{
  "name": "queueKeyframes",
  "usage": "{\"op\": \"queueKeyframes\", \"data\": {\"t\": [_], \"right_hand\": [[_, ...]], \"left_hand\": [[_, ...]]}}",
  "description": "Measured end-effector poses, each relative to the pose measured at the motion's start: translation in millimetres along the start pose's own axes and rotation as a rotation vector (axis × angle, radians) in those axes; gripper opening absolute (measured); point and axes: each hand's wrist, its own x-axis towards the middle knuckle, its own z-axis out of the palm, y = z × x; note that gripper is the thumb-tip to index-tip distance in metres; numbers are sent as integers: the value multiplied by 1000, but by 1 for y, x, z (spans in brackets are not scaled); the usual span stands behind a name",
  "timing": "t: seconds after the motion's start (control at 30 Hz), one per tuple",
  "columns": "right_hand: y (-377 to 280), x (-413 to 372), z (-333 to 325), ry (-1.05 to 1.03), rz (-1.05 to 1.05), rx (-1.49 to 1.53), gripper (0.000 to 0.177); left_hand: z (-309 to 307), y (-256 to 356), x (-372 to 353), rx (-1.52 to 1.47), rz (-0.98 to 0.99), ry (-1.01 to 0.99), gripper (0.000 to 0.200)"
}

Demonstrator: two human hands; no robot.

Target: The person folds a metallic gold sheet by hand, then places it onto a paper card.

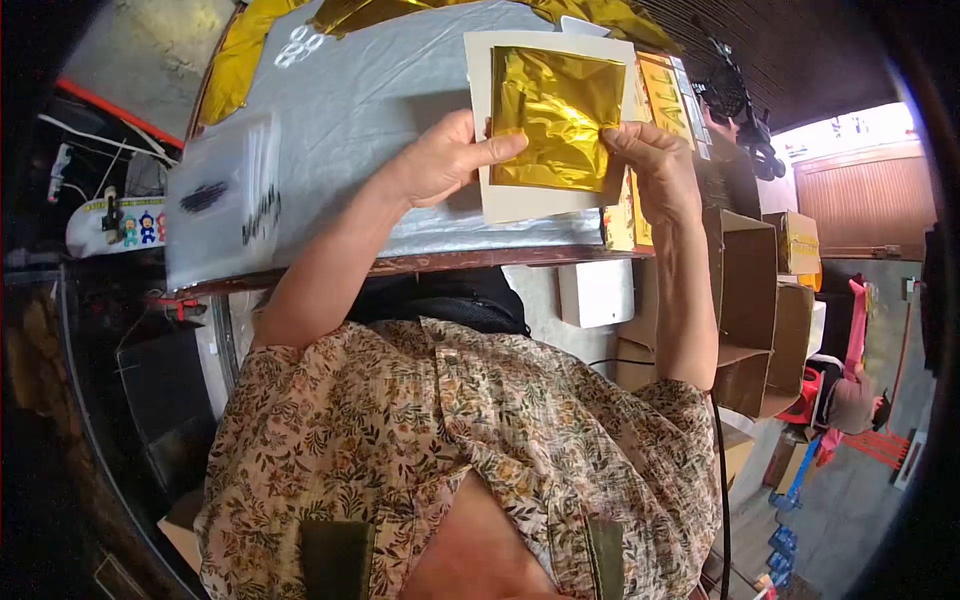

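Observation:
A square of shiny gold foil point(545, 85) lies against a larger white card point(550, 212), both held up over the table. My left hand point(450, 160) grips them at the left edge, its thumb flat on the foil and its other fingers mostly hidden behind the card. On the right side, my right hand point(655, 155) pinches the foil's edge between thumb and forefinger, and the foil creases toward that pinch. The grey-covered table point(350, 120) spreads out beneath. Close behind my right hand lies a yellow and orange printed piece point(662, 95).
Clear plastic bags point(225, 195) with dark marks lie on the table's left side. More gold foil point(240, 60) drapes along the far left edge. Open cardboard boxes point(748, 290) stand at the right, with a white box point(597, 293) under the table edge. Another person point(850, 405) is farther right.

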Motion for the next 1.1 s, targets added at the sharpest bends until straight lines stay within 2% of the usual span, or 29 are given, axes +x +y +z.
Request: {"op": "queueKeyframes", "data": {"t": [0.1, 0.37, 0.57, 0.7, 1.1], "right_hand": [[3, 1, 17, 19, -13, -39, 10], [7, 6, 56, -39, 2, -192, 17], [10, 6, 74, -84, 1, -258, 16], [25, 12, 81, -84, -83, -268, 17], [29, 13, 90, -118, -13, -286, 23]], "left_hand": [[-12, -2, -8, 65, 33, 55, 32], [-30, -9, -44, -8, 19, 115, 29], [-37, -13, -62, -71, -23, 248, 30], [-46, -17, -68, -67, -32, 239, 30], [-50, -13, -78, -90, -75, 258, 28]]}}
